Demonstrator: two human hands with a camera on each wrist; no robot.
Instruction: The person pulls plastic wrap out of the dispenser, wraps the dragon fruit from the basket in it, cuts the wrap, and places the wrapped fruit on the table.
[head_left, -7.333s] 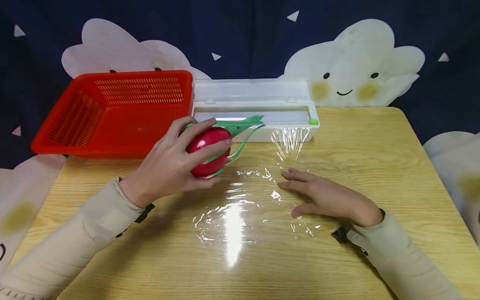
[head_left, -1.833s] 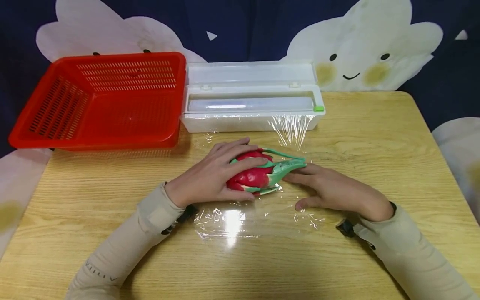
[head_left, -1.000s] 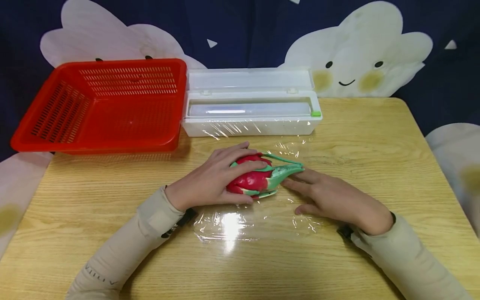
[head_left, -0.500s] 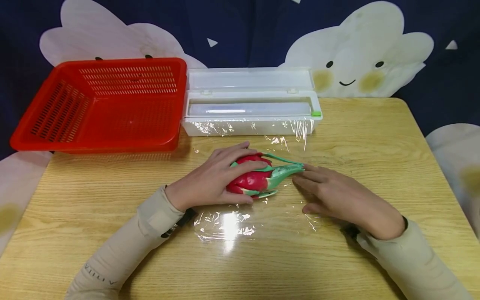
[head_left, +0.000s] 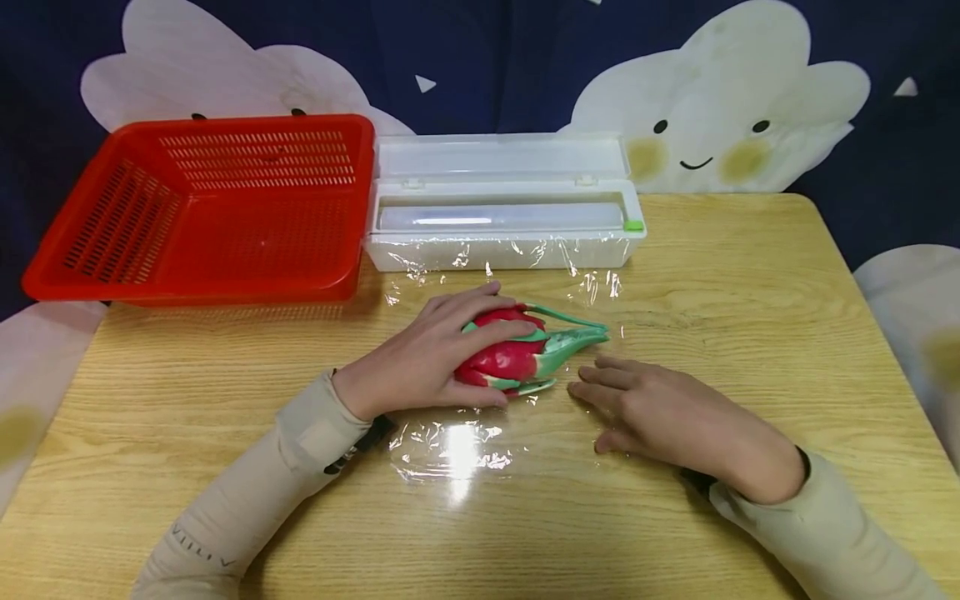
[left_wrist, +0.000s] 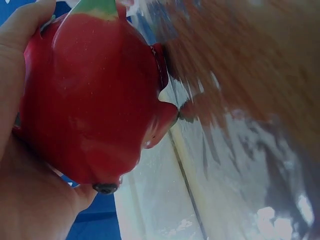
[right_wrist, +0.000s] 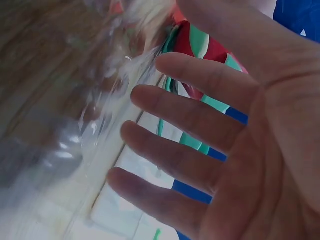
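In the head view, the left hand (head_left: pixel 435 354) lies over a red dragon fruit (head_left: pixel 498 360), clamped on it with fingers across the top and thumb along the near side. The fruit lies on its side over clear film (head_left: pixel 480 457) on the wooden table (head_left: pixel 750 292), its green tips pointing toward the right hand (head_left: pixel 675 417). That hand is near the tips, fingers apart and holding nothing. Behind, a white box (head_left: pixel 502 190) with its lid raised holds a pale roll (head_left: pixel 498 217); a red basket (head_left: pixel 45 283) stands to its left.

In the left wrist view, the fruit sits between thumb and fingers, a dark stub at its end (the film beside it is creased and shiny).

In the right wrist view, four extended fingers are spaced apart, with the fruit partly visible behind them.
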